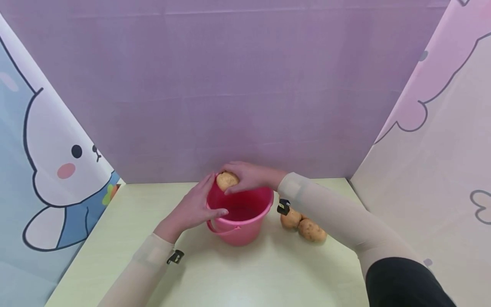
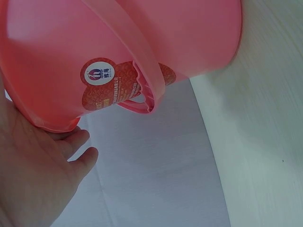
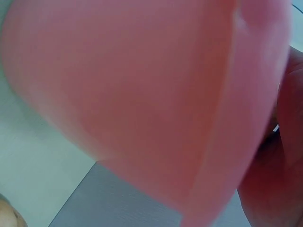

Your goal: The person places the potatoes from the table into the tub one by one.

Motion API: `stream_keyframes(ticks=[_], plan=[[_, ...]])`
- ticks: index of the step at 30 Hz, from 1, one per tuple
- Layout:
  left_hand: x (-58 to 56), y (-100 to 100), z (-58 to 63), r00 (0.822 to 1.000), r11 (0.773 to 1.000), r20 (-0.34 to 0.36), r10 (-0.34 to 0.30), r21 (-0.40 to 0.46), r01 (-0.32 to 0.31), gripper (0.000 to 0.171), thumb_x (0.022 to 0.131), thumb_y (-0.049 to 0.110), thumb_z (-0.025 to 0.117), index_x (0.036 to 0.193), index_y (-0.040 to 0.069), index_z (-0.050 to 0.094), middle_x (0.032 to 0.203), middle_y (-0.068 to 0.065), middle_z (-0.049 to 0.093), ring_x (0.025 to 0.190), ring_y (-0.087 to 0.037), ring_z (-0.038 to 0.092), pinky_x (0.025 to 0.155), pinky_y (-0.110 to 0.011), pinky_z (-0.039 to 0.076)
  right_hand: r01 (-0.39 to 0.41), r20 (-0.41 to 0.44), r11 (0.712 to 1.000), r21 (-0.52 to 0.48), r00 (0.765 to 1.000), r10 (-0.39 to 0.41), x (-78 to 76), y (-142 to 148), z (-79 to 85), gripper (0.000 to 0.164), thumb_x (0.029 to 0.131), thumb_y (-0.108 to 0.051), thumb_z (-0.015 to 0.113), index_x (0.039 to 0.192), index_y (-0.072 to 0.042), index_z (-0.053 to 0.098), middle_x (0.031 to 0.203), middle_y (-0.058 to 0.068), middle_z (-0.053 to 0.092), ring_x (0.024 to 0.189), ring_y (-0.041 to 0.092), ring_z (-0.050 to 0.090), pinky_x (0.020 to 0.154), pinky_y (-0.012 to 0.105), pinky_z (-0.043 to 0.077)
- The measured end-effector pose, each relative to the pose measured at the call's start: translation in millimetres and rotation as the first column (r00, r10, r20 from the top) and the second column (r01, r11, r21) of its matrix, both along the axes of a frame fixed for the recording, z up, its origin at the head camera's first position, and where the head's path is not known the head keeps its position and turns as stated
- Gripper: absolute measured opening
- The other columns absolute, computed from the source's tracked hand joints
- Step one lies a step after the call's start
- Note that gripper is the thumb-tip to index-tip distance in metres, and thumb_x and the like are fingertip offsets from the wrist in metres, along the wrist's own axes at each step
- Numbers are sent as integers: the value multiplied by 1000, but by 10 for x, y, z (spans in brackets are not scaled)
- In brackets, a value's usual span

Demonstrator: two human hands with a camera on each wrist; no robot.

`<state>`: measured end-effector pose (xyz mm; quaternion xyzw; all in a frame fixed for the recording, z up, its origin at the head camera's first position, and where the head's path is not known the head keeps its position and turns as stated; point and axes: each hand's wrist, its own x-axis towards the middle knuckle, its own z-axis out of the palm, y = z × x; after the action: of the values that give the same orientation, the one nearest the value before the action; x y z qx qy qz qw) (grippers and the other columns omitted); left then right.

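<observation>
Black upper sleeve cloth fills the near right corner, running into a pale right sleeve; across the table, a pale left sleeve bears a black clip. Further in stands the upright pink bucket, its handle hanging down the near side and a red label on its wall. The left hand lies against the bucket's left rim, thumb and fingers spread wide apart. Just beside the bucket, at its right, at least 2 loose potatoes sit together, partly behind the right forearm. Beyond, over the bucket's far-left rim, the right hand pinches 1 potato: it sits between thumb and fingers, bulging out leftward; whether it touches the rim I cannot tell. Furthest back rises a purple backdrop.
</observation>
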<state>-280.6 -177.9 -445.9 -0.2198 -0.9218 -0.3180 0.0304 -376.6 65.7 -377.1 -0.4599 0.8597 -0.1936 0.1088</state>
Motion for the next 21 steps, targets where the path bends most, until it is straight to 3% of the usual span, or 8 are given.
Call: stream_keyframes(ticks=[4,9,14,21], plan=[[-2,0,-6,1000,1000,-1,-3,-13,3,131,85,72,85,178,9,16,183,-8,21,165,-39,29,114,-66,51,-15,-6,1000,10,1000,15,-8,-2,-10,66,97,-42,87,151,-18,59,139,-1,63,127,17,59,97,29,60],[2,5,10,1000,1000,-3,-1,-13,1,133,84,70,87,178,9,16,182,-8,23,162,-40,32,107,-64,58,-11,-9,1000,13,1000,11,-4,0,-23,70,95,-39,88,153,-14,58,144,5,63,135,27,60,99,34,61],[8,6,19,1000,1000,-6,-2,-17,2,132,85,71,85,178,7,16,183,-10,21,164,-41,30,110,-65,55,-7,-32,1000,3,999,7,7,36,-11,70,96,-41,87,153,-14,59,145,4,63,134,24,60,102,35,60],[18,7,21,1000,1000,-1,-8,-9,7,133,86,75,83,178,10,13,183,-11,21,163,-43,31,109,-65,56,-11,-21,992,-122,1000,8,78,286,69,63,98,-33,87,149,-5,62,141,11,66,130,29,64,106,47,61]])
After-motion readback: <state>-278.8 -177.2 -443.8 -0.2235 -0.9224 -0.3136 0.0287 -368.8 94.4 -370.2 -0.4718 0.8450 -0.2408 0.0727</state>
